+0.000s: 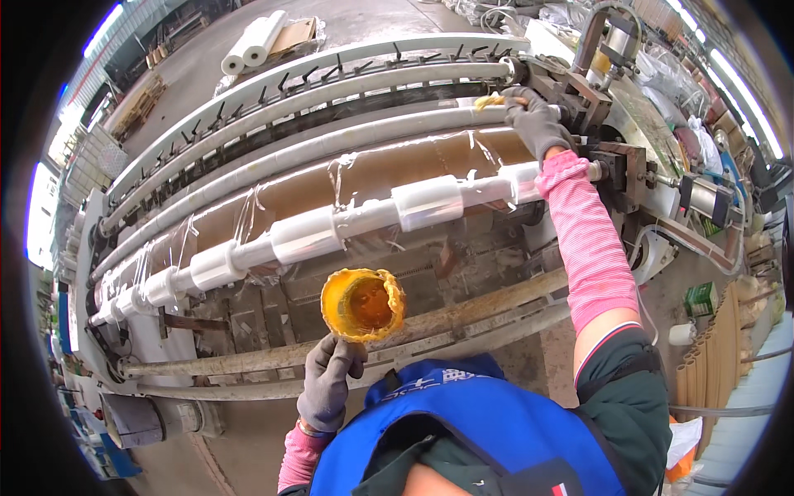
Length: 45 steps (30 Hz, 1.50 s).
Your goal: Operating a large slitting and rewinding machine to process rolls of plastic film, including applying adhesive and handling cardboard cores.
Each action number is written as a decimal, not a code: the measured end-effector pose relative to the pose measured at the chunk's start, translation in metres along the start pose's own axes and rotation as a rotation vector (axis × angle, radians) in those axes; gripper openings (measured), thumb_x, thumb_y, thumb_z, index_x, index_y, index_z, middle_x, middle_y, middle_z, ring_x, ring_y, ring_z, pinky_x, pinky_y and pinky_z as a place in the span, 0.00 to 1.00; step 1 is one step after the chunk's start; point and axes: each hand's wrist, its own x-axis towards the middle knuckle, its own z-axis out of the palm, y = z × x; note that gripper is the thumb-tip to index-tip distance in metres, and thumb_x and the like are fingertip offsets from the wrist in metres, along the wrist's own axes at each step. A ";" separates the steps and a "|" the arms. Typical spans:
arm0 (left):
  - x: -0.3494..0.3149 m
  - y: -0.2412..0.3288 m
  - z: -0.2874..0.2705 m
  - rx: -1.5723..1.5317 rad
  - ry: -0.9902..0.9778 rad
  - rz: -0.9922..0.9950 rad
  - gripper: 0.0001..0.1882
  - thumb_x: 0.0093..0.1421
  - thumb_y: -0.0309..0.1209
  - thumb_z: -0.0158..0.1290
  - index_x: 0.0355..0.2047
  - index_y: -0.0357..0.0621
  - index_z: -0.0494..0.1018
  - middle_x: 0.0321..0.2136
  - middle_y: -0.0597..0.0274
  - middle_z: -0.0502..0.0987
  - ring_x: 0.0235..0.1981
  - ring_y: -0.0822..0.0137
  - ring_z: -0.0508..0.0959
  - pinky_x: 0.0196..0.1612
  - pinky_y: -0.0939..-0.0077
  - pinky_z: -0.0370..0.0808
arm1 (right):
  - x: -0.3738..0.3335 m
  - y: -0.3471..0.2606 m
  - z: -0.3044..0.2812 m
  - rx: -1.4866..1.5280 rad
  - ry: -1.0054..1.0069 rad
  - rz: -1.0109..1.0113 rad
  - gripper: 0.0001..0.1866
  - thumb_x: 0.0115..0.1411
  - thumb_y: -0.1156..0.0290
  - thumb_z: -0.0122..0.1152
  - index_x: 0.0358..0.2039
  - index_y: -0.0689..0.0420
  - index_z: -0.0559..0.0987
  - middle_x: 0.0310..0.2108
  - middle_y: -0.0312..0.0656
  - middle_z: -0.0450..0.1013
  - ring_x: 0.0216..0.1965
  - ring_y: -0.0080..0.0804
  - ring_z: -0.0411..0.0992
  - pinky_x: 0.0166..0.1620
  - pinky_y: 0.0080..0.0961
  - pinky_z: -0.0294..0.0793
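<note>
In my left hand, which wears a grey glove, a yellow tub is gripped by its near side. Thick yellow residue coats its rim, and an orange-amber substance lies inside. My right hand, gloved in grey too, reaches far out to the machine's right end. Its fingers are closed on what looks like a small yellow-stained brush, the yellow end pointing left over a long roller. The grip itself is partly hidden by the glove. Nearer me, several rolls of clear film sit along a shaft.
Brown sheeting under clear film spans the machine, with loose film strips. A long bar crosses its front. Brackets and a cylinder crowd the right end. Cardboard tubes stand at the right; white rolls lie on the floor beyond.
</note>
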 end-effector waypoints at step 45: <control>0.084 0.059 0.235 0.029 -0.043 -0.013 0.16 0.66 0.38 0.41 0.25 0.42 0.69 0.20 0.68 0.68 0.19 0.79 0.63 0.24 0.85 0.60 | 0.048 0.054 -0.119 0.380 -0.271 0.142 0.09 0.62 0.69 0.54 0.41 0.55 0.77 0.28 0.29 0.72 0.23 0.12 0.68 0.29 0.11 0.70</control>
